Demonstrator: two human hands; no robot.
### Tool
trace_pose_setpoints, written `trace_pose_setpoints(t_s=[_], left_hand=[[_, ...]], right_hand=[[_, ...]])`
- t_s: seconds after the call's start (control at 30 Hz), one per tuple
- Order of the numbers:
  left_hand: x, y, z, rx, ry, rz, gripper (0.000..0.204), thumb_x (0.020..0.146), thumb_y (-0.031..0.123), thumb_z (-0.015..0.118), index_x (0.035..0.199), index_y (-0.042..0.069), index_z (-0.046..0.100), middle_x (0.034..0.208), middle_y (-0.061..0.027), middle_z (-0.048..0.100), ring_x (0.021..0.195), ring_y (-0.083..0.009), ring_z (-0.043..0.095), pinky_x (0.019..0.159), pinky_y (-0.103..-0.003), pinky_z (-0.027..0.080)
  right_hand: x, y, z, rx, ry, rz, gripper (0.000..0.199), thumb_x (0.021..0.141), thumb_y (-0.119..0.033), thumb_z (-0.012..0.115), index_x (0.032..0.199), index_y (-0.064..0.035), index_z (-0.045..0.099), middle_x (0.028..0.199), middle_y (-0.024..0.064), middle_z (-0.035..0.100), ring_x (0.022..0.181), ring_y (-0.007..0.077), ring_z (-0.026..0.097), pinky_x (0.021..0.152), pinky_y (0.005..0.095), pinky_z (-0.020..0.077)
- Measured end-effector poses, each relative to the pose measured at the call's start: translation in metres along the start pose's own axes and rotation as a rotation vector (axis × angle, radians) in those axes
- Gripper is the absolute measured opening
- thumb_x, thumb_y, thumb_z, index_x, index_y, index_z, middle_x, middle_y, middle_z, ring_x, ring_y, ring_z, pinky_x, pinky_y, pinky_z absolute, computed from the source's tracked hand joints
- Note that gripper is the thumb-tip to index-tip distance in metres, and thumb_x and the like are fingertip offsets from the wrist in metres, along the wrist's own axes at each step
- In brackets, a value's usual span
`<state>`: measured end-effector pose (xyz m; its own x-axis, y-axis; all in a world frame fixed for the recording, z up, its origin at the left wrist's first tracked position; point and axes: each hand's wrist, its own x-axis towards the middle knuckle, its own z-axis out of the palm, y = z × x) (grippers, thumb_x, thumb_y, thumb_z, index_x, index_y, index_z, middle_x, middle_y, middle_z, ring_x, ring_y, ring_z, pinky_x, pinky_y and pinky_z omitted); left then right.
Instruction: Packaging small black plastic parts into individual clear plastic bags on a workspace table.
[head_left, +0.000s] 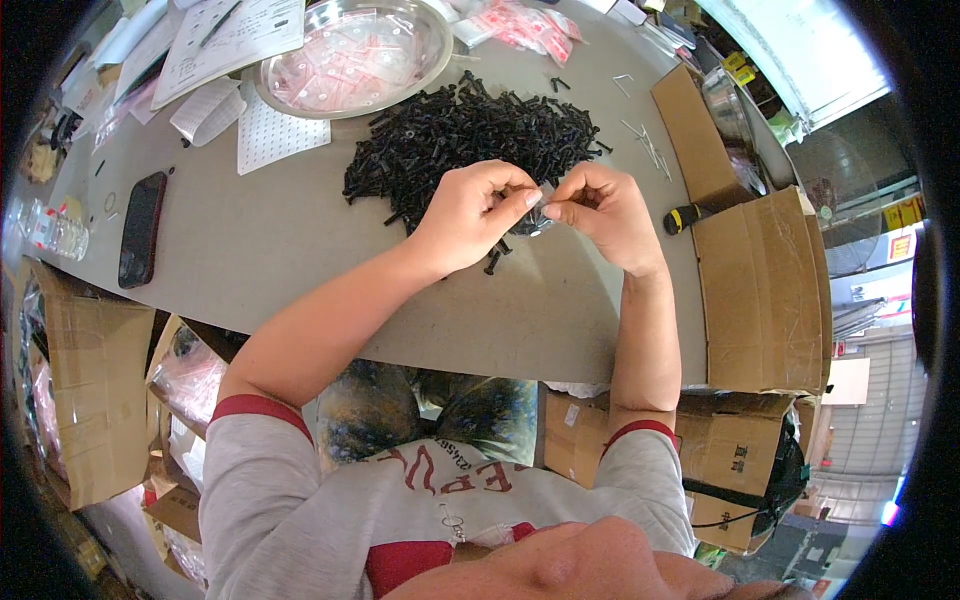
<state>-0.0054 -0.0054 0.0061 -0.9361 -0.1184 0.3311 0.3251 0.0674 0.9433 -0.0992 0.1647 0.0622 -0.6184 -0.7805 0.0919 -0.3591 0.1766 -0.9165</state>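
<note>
Close together over the near edge of a heap of black screws (470, 135), my two hands are pinched on a small clear plastic bag (533, 226). My left hand (468, 212) has thumb and forefinger pressed together at one side of it. At the other side, the fingertips of my right hand (612, 220) are closed on its edge. What the bag contains is too small and partly hidden to tell. A few loose screws (492, 262) lie on the table just below my left hand.
A round metal tray (440, 68) of small clear and red packets stands behind the heap. Papers (235, 45) and a dark phone (143, 229) lie to the left. Hex keys (650, 148), a yellow-black tool (682, 218) and cardboard boxes (760, 290) are on the right.
</note>
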Motion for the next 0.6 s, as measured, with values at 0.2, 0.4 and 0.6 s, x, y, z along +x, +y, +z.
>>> trace_pose_setpoints(t_s=[0.2,0.4,0.6], left_hand=[[-0.002,-0.004,-0.001,0.125,0.034,0.133,0.007,0.087,0.002,0.059,0.085,-0.005,0.059,0.081,-0.0039,0.057,0.072,-0.0064,0.055,0.061,-0.021,0.048],[-0.004,0.007,-0.001,0.021,0.019,0.049,0.006,0.087,0.003,0.058,0.085,-0.002,0.060,0.077,0.0000,0.057,0.068,-0.0029,0.050,0.055,-0.019,0.042],[-0.004,0.002,-0.003,-0.068,0.061,0.025,0.008,0.089,0.006,0.058,0.086,-0.001,0.060,0.077,0.0018,0.057,0.069,-0.0014,0.049,0.059,-0.018,0.041]], right_hand=[[0.001,-0.013,0.011,-0.233,0.021,-0.083,0.011,0.078,-0.003,0.069,0.084,-0.0007,0.060,0.074,0.0039,0.060,0.065,0.0116,0.054,0.058,0.0272,0.0430],[0.001,-0.015,0.010,-0.456,-0.079,-0.277,0.009,0.079,-0.002,0.064,0.086,-0.0011,0.059,0.077,0.0102,0.057,0.070,0.0251,0.057,0.064,0.0335,0.0447],[0.000,-0.019,0.005,-0.471,-0.052,-0.251,0.008,0.079,0.000,0.061,0.086,-0.0006,0.058,0.078,0.0120,0.058,0.072,0.0276,0.057,0.065,0.0347,0.0451]])
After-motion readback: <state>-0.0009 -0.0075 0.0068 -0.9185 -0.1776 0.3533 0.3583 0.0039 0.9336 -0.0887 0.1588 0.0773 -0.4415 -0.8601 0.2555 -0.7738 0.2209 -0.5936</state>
